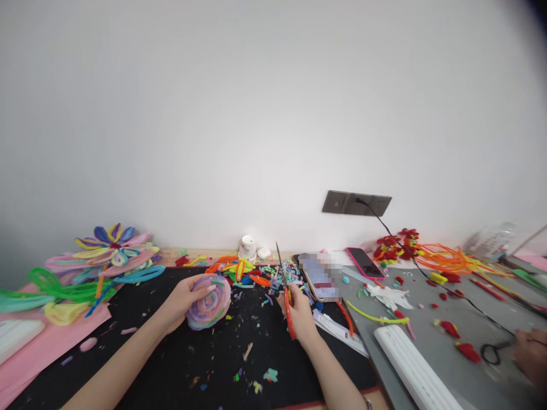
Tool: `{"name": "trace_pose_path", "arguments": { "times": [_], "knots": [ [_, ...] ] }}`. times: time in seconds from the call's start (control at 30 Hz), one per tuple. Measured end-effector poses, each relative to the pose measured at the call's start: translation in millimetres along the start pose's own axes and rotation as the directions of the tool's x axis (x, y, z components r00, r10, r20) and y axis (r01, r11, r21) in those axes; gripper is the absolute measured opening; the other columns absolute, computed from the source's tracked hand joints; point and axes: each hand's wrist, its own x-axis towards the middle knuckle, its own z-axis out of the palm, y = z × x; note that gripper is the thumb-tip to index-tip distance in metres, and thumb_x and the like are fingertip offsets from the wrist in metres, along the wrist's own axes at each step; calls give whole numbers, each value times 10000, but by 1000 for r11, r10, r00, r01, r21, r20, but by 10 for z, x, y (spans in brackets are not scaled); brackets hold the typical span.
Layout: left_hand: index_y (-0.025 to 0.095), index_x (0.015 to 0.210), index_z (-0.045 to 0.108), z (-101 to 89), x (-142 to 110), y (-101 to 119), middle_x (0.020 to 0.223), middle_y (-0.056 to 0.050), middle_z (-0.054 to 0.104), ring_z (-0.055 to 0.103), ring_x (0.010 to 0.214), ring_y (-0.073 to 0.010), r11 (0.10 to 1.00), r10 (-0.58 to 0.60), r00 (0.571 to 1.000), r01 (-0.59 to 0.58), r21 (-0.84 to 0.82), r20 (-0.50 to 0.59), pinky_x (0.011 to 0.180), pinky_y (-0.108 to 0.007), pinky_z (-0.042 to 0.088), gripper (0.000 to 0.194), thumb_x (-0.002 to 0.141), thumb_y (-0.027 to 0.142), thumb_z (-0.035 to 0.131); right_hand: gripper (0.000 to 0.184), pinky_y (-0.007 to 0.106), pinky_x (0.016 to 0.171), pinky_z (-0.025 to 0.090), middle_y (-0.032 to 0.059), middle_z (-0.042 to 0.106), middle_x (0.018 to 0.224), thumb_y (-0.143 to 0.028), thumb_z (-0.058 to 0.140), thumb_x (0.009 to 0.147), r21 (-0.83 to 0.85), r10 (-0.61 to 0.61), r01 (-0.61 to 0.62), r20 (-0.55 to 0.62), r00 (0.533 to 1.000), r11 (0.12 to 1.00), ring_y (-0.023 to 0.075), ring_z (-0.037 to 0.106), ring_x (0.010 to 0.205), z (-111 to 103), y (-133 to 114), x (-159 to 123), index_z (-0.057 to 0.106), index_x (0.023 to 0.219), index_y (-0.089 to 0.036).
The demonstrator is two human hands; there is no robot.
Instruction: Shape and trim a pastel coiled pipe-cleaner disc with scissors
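My left hand (pixel 182 304) pinches a round coil of pastel pipe cleaners (pixel 211 307), thumb on its front face. Pink, purple and blue strands wind in a spiral, with a little green at the rim. To the right, my right hand (pixel 302 318) grips a pair of scissors (pixel 290 323) by red-orange handles. Their blades point up and away from me, look nearly closed, and stay apart from the coil. Beneath both hands lies a black mat (pixel 222 370) strewn with fuzzy clippings.
Pipe-cleaner flowers (pixel 115 247) lie at the left, beside pink paper (pixel 64 356). A paper cup (pixel 247 248) and a phone (pixel 318 277) stand behind my hands. On the grey mat at right are a white power strip (pixel 412 367), red pieces and another person's hand (pixel 530 356).
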Motion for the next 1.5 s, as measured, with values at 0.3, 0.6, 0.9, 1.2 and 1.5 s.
{"name": "trace_pose_path", "arguments": {
  "times": [0.3, 0.6, 0.9, 1.2, 1.5],
  "knots": [
    [168, 979, 701, -31, 16, -32, 924, -60, 763, 696, 798, -208, 1000, -4, 1000, 4, -30, 8, 753, -300, 537, 387, 634, 298, 818, 235, 228, 467, 298, -57, 390, 569, -315, 557, 775, 69, 66, -69, 48, 997, 995, 115, 364, 511, 42, -33, 30, 362, 676, -228],
    [164, 967, 679, 34, -20, 23, 875, -49, 734, 664, 776, -193, 1000, 11, 998, -10, -26, 61, 738, -289, 516, 368, 663, 334, 799, 190, 235, 513, 309, -46, 449, 596, -299, 548, 765, -24, -60, 63, 122, 991, 998, 126, 409, 545, 99, -282, 224, 395, 689, -218],
    [163, 892, 683, 58, -25, -66, 799, -28, 716, 650, 727, -186, 999, 29, 999, -29, 36, 22, 711, -290, 509, 364, 593, 307, 831, 202, 226, 495, 294, -55, 430, 574, -328, 545, 770, 8, -53, 53, 117, 992, 999, 119, 372, 522, 213, -59, 253, 390, 693, -224],
    [169, 922, 694, 153, -78, -39, 869, -53, 737, 665, 794, -222, 991, 81, 997, -78, 106, -17, 749, -321, 508, 378, 609, 344, 814, 217, 233, 513, 307, -59, 413, 585, -302, 574, 730, 56, -36, 27, 160, 986, 998, 120, 366, 532, 164, -90, 179, 381, 663, -230],
    [172, 942, 680, 413, -108, -54, 894, -53, 711, 648, 835, -228, 993, 105, 994, -104, 61, -12, 751, -315, 512, 381, 625, 352, 793, 200, 221, 484, 329, -52, 461, 596, -317, 691, 648, 374, 20, -144, 316, 949, 916, 110, 403, 509, 271, -295, 65, 530, 722, -224]
  ]
}}
